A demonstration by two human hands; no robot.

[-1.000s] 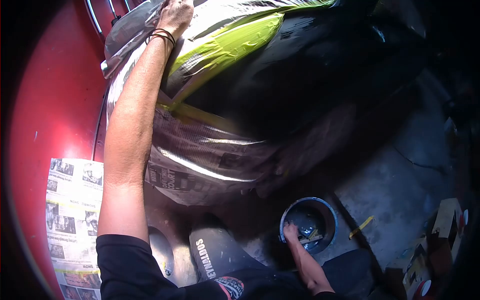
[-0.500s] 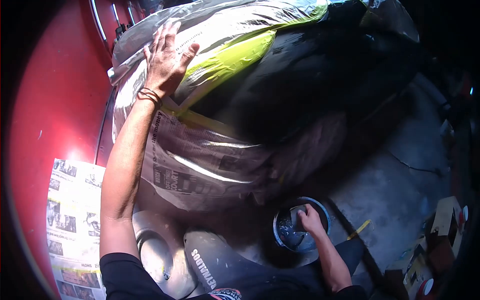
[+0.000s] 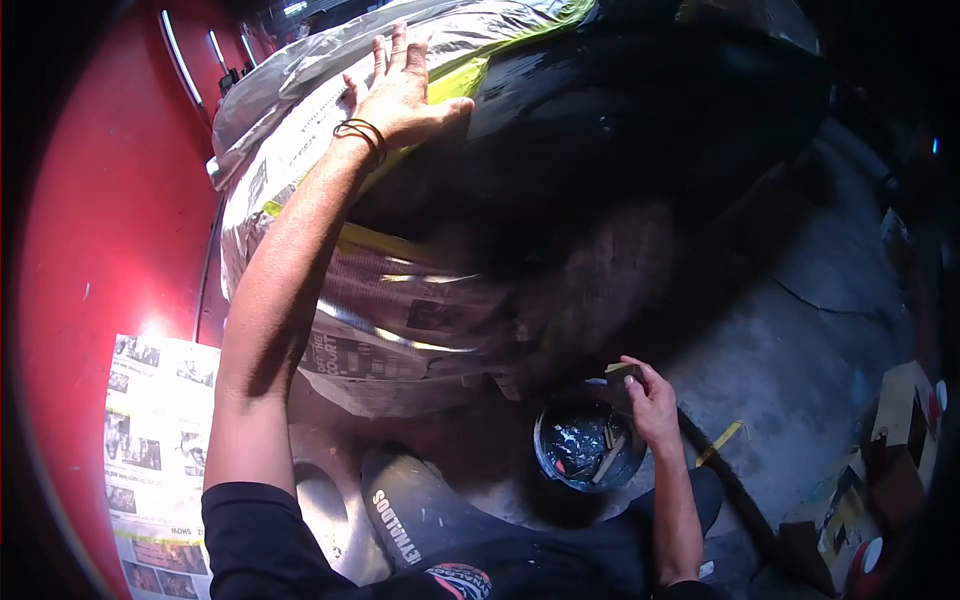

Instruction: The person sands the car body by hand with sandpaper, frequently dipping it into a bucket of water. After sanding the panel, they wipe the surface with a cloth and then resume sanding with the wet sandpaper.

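My left hand [image 3: 400, 103] lies with spread fingers on the masked edge of a dark, shiny body panel [image 3: 600, 120], over newspaper and yellow masking tape [image 3: 458, 82]. The thumb reaches onto the dark surface. Low on the right, my right hand [image 3: 655, 405] pinches a small folded piece of sandpaper [image 3: 622, 372], dark with a yellowish edge, between thumb and fingers. It is just above the rim of a bucket [image 3: 541, 455]. Inside the bucket, dark water [image 3: 572, 440] holds several small strips and scraps. Newspaper masking [image 3: 400, 355] hangs below the panel.
A red vehicle panel [image 3: 110, 220] stands along the left, with a newspaper sheet [image 3: 160, 440] on its lower part. Clear plastic sheeting [image 3: 290, 85] covers the top. To the right are an opened cardboard box [image 3: 903, 430] and a yellow tape strip [image 3: 722, 443] on the concrete floor [image 3: 740, 370].
My right hand has risen out of the bucket with the sandpaper. My left hand has shifted right along the masked edge, its thumb now over the dark panel. The view has shifted slightly.
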